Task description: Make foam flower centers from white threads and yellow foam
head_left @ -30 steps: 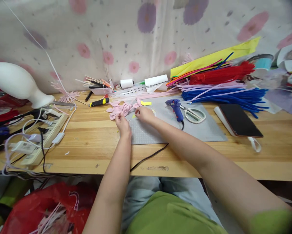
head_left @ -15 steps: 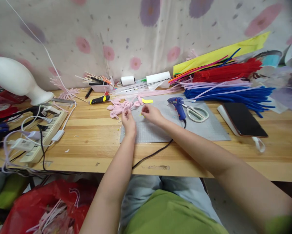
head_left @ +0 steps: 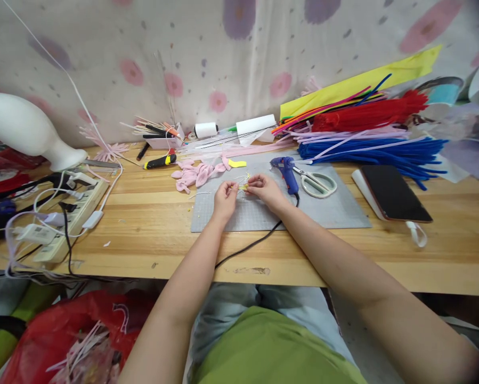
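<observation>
Over the grey cutting mat [head_left: 327, 213], my left hand [head_left: 225, 200] and my right hand [head_left: 265, 191] meet fingertip to fingertip. Both pinch a small yellow strip [head_left: 243, 187] stretched between them. Thin white strands [head_left: 241, 180] with yellowish tips stick out just behind it; how they join the strip is too small to tell. Pink fuzzy petal pieces [head_left: 193, 175] lie beyond my left hand, beside another flat yellow strip [head_left: 237, 164]. To the right of my right hand rest a blue glue gun [head_left: 287, 173] and white-handled scissors [head_left: 319, 184].
A phone [head_left: 395, 192] leans at the right. Blue [head_left: 375, 154] and red pipe cleaners [head_left: 371, 114] are piled at the back. A power strip [head_left: 73, 221] with tangled cables and a white foam head [head_left: 23, 125] stand left. The black glue-gun cord [head_left: 251, 245] crosses the front edge.
My left hand has moved right, away from the pink pieces, and my right hand has shifted slightly right. The white strands now show between them, with both hands on the yellow strip.
</observation>
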Demonstrator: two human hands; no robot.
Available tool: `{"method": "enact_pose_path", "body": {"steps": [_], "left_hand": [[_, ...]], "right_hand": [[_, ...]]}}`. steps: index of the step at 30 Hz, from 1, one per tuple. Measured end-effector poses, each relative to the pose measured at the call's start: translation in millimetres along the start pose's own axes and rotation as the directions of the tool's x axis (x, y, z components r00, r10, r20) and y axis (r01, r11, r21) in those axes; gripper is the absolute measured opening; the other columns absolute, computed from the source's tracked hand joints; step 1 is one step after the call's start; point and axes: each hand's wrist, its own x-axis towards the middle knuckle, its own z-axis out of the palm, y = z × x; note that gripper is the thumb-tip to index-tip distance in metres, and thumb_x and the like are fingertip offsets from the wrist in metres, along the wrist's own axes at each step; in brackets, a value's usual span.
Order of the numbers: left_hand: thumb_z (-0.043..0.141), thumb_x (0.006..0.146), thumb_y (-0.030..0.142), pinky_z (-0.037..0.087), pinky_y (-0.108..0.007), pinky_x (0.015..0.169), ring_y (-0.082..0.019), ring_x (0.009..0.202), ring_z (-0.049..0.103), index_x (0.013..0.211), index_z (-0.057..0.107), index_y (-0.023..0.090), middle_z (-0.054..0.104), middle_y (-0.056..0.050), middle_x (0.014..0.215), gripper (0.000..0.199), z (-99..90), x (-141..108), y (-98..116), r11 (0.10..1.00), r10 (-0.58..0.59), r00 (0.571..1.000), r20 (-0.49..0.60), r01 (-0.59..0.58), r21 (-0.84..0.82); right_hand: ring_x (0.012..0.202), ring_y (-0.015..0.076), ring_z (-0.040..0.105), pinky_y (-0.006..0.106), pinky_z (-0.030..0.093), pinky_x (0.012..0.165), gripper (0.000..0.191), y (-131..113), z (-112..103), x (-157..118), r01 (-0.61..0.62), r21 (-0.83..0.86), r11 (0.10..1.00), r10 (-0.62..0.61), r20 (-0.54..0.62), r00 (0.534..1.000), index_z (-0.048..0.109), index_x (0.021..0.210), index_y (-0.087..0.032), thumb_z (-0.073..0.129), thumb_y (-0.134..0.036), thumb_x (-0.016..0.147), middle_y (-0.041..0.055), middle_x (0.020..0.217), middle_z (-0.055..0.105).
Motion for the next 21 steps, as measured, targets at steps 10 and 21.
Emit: {"method": "enact_pose_path", "body": {"steps": [10, 21], "left_hand": [[0.055, 0.080, 0.029, 0.037, -0.021, 0.055, -0.009, 0.055, 0.048, 0.078, 0.055, 0.016, 0.057, 0.001, 0.065, 0.013, 0.3, 1.0, -5.5, 0.997, -0.022, 0.999, 0.047, 0.018, 0.080], [0.054, 0.080, 0.029, 0.028, -0.021, 0.049, -0.008, 0.049, 0.039, 0.077, 0.055, 0.017, 0.048, 0.004, 0.056, 0.013, -0.6, 1.8, -6.0, 0.984, -0.044, 0.999, 0.006, 0.042, 0.172]], "right_hand": [[0.062, 0.0072, 0.059, 0.028, 0.052, 0.074, 0.029, 5.2, 1.5, 0.8, 0.045, 0.050, 0.998, -0.050, 0.092, 0.995, 0.049, 0.078, -0.019, 0.067, -0.011, 0.057, -0.0060, 0.065, 0.059], [0.063, 0.0083, 0.060, 0.031, 0.053, 0.076, 0.029, 0.6, -0.3, 0.5, 0.051, 0.035, 0.998, -0.054, 0.100, 0.993, 0.048, 0.079, -0.019, 0.063, -0.006, 0.058, -0.0051, 0.068, 0.062]]}}
